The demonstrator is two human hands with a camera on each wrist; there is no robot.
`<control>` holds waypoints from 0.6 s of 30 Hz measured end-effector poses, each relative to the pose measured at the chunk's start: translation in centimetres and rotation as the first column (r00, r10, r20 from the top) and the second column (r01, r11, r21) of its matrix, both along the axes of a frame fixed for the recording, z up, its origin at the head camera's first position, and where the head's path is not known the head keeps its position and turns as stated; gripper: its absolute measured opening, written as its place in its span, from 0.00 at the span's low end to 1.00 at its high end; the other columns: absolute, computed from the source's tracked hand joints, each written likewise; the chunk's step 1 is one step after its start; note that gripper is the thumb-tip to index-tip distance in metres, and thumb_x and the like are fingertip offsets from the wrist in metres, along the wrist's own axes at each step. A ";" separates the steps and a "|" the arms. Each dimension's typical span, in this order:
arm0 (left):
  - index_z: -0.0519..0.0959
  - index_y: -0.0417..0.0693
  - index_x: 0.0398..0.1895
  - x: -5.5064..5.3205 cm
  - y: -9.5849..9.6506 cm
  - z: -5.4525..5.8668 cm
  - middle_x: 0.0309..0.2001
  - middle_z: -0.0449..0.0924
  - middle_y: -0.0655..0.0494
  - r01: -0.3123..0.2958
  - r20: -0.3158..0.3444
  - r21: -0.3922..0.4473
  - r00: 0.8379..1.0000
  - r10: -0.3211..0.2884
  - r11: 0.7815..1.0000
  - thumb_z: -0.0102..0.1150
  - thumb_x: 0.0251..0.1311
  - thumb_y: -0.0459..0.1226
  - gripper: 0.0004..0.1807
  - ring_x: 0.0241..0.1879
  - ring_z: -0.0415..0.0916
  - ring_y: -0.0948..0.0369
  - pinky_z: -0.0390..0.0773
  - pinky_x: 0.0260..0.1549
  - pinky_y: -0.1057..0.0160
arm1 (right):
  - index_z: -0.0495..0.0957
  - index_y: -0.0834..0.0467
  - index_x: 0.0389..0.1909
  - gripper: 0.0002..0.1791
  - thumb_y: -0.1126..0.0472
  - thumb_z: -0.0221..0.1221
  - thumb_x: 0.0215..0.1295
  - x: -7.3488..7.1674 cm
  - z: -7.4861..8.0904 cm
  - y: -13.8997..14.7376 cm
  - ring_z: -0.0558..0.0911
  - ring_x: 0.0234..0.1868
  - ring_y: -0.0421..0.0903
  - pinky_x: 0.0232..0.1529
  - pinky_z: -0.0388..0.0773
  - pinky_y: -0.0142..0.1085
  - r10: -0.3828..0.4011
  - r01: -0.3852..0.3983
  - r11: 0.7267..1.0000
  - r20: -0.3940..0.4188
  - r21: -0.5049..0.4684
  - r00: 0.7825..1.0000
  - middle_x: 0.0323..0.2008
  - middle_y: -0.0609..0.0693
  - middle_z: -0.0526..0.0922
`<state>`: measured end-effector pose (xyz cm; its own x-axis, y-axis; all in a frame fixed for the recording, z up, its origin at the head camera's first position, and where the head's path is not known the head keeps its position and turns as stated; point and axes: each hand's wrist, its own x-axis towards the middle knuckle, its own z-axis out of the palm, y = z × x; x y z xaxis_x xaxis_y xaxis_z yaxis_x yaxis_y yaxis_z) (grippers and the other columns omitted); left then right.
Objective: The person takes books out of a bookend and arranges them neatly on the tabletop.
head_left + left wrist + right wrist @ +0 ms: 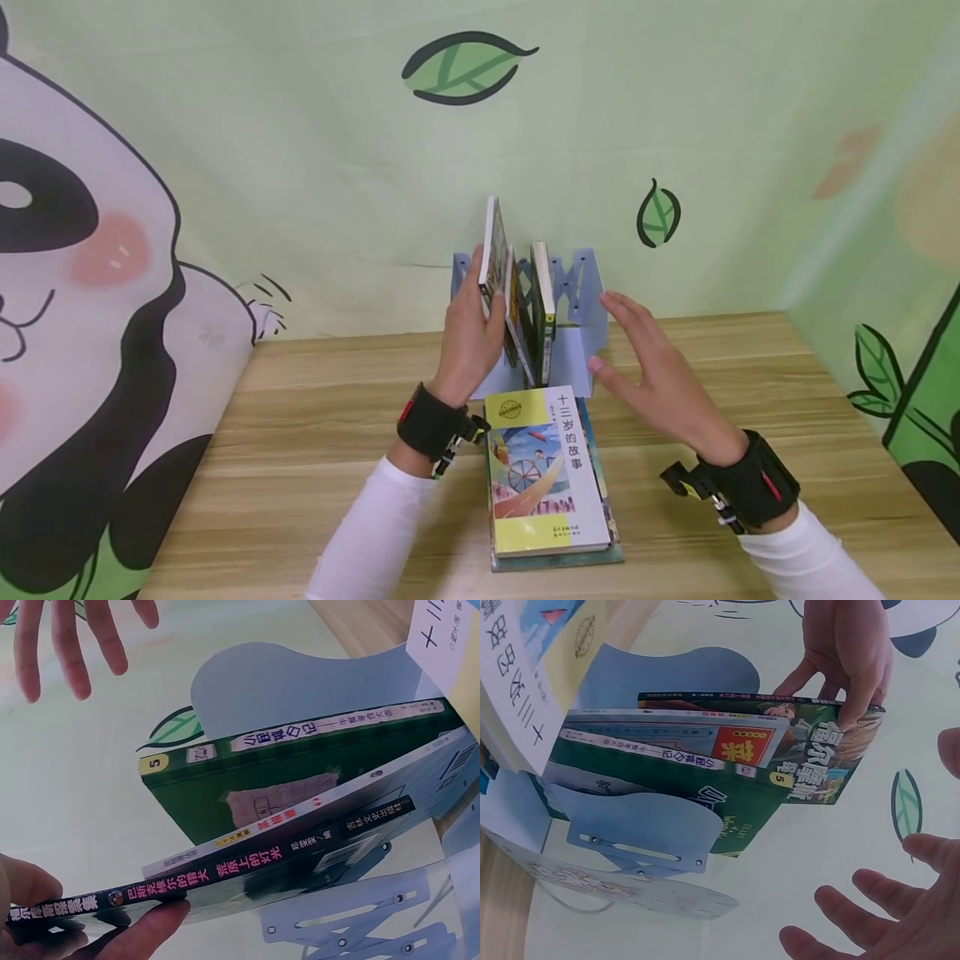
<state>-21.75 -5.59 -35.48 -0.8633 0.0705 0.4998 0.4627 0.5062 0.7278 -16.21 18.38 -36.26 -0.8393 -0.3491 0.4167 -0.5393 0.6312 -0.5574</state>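
Note:
My left hand grips a thin book with a dark spine and pink lettering. That book leans in a pale blue metal book stand, its top end between thumb and fingers. Beside it stand a thin light-blue book and a thicker green book with a yellow "5" label on the spine. Fingers spread and holding nothing, my right hand hovers at the right end plate of the stand. Its loose fingers also show in the right wrist view.
In front of the stand lies a yellow and white book on top of a larger teal-edged one. Both rest on the wood-grain table. Behind the table hangs a green backdrop printed with a panda and leaves.

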 end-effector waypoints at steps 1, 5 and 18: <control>0.47 0.44 0.79 0.0 0.0 0.1 0.76 0.57 0.44 0.001 -0.004 0.001 1.000 -0.001 1.000 0.43 0.74 0.34 0.33 0.69 0.65 0.50 0.71 0.64 0.50 | 0.49 0.45 0.78 0.42 0.54 0.58 0.68 0.0 0.1 0.0 0.59 0.74 0.64 0.64 0.60 0.69 0.001 -0.001 1.000 0.001 -0.001 1.000 0.77 0.56 0.53; 0.46 0.46 0.79 0.1 -0.1 0.4 0.75 0.57 0.45 0.004 -0.012 -0.005 1.000 -0.004 1.000 0.43 0.74 0.35 0.34 0.69 0.65 0.51 0.72 0.64 0.52 | 0.49 0.45 0.78 0.42 0.53 0.58 0.67 -0.2 0.5 0.0 0.59 0.74 0.64 0.64 0.60 0.71 -0.001 0.001 1.000 0.002 -0.013 1.000 0.77 0.55 0.52; 0.47 0.43 0.79 0.2 -0.5 1.6 0.75 0.58 0.43 0.018 -0.059 -0.003 0.998 -0.018 1.000 0.43 0.74 0.34 0.33 0.69 0.66 0.52 0.73 0.63 0.53 | 0.49 0.46 0.78 0.42 0.51 0.57 0.67 -1.0 1.7 -0.2 0.57 0.75 0.63 0.65 0.58 0.70 0.017 -0.018 0.999 -0.034 -0.038 0.999 0.77 0.56 0.53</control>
<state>-21.57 -6.06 -33.92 -0.8307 0.0873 0.5498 0.5142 0.4988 0.6977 -17.25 18.16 -34.56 -0.8183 -0.3470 0.4582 -0.5691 0.6003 -0.5619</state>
